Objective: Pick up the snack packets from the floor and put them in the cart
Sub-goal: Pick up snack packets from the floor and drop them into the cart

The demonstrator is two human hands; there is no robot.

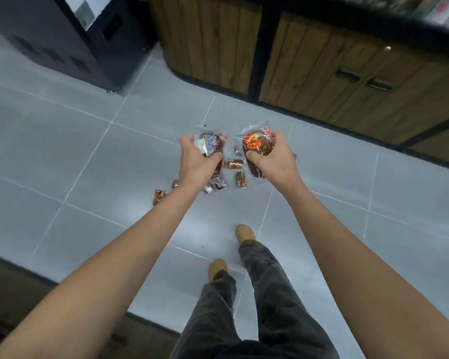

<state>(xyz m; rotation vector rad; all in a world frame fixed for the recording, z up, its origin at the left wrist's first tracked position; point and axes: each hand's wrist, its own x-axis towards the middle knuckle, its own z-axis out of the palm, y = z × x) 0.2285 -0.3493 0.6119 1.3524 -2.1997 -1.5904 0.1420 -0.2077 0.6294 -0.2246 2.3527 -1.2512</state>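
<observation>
Left hand: the left hand (196, 161) reaches out over the floor, fingers curled tight round a clear-wrapped dark packet (211, 144) with a printed label facing up.
Right hand: the right hand (272, 159) is level with it and just to its right, fingers and thumb clamped on an orange-printed packet (257, 142) in a crinkled clear wrapper.
Held packets: both are off the ground and close together, their wrapper edges nearly meeting between the two hands.
Floor: small loose packets (240, 179) lie scattered on the grey tiled floor (62, 156) below and between the hands. One orange packet (159, 197) lies apart to the left, beside the left forearm.
Person: two tan shoes (245, 233) and dark trousers (275, 294) stand on the tiles near the camera.
Far side: a wooden cabinet (322, 81) with dark handles runs across the far right, and a dark unit (62, 35) stands at far left.
</observation>
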